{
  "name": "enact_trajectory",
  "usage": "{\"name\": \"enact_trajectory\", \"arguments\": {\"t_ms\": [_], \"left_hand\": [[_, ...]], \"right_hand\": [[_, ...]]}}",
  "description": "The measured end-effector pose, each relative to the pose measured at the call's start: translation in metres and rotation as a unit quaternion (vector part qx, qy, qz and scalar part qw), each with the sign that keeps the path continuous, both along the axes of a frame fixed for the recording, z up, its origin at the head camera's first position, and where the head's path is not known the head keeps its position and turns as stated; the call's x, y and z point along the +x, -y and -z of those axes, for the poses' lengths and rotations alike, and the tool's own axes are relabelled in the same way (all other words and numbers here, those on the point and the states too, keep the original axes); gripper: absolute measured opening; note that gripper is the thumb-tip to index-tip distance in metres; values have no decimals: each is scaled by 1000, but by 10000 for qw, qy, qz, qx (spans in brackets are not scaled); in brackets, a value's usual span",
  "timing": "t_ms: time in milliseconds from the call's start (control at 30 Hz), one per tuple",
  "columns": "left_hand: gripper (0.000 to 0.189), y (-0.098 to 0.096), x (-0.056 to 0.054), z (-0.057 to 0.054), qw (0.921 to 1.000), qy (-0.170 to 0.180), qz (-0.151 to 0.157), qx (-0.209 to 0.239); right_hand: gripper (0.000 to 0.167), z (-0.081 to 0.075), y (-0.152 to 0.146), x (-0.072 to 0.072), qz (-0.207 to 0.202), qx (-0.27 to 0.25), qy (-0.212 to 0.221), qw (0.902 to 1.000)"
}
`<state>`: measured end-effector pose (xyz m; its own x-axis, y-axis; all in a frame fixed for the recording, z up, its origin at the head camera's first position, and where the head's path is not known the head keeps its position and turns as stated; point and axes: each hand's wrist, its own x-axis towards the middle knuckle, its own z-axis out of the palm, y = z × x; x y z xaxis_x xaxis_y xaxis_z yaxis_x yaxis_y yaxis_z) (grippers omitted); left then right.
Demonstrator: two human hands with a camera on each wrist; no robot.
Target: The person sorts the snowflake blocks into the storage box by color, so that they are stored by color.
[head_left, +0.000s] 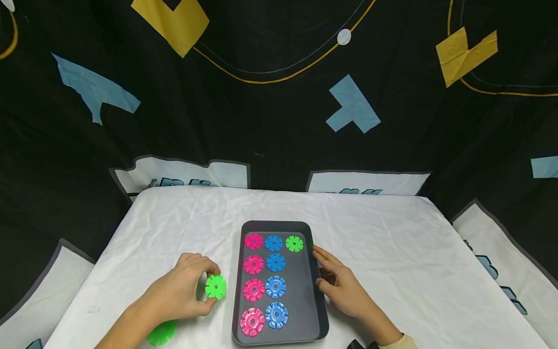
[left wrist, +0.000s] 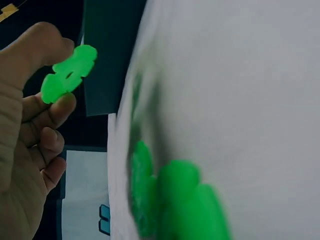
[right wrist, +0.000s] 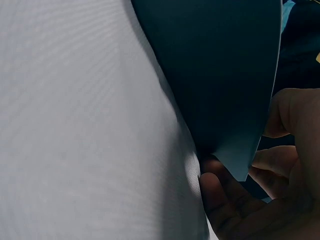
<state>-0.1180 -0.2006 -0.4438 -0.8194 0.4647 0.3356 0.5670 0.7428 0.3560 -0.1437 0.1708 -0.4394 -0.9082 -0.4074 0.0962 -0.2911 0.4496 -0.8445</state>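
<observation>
My left hand (head_left: pixel 185 284) pinches a bright green notched disc (head_left: pixel 215 287) between thumb and fingertips, held upright just left of the dark grey tray (head_left: pixel 305 310). More green discs (head_left: pixel 161 333) lie on the cloth below my left forearm, partly hidden by it in the head view; the left wrist view shows them blurred and close up. My right hand (head_left: pixel 342 286) holds the tray by its right side, with fingers at the rim and wall in the right wrist view. Inside the tray are a column of pink discs (head_left: pixel 254 264), a column of blue discs (head_left: pixel 275 262) and a single green disc (head_left: pixel 294 244) at the top right.
A white cloth (head_left: pixel 392 242) covers the table under the tray. Behind it hangs a black backdrop (head_left: pixel 261 126) with blue and yellow shapes. A small black object (head_left: pixel 355 344) shows at the bottom edge, beside the right sleeve (head_left: pixel 398 342).
</observation>
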Motion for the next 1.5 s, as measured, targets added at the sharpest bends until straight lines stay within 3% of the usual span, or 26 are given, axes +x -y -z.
{"name": "enact_trajectory", "arguments": {"t_ms": [267, 600, 800, 967, 1133, 1300, 1500], "left_hand": [[47, -9, -15, -12, 9979, 27, -170, 621], [46, -47, -46, -36, 9968, 167, 108, 778], [47, -82, -65, -47, 9962, 395, 423, 655], [46, -112, -82, -51, 9942, 297, 937, 437], [43, -140, -97, -48, 9925, 393, 1159, 10], [42, -162, -106, -34, 9867, 675, 1320, -666], [42, -175, -111, -16, 9799, 870, 1329, -1206]], "right_hand": [[62, 2, -5, -1, -112, -39, -17, 9999], [62, 4, -6, -1, -151, -101, 44, 9998], [63, 4, -6, 0, -80, -69, 17, 9999], [62, 5, -5, 0, -137, -133, -17, 9998], [62, 5, -5, 0, -205, -157, -19, 9997], [61, 4, -5, -1, -259, -138, -26, 9996], [62, 5, -7, -4, -325, -204, 22, 9993]]}}
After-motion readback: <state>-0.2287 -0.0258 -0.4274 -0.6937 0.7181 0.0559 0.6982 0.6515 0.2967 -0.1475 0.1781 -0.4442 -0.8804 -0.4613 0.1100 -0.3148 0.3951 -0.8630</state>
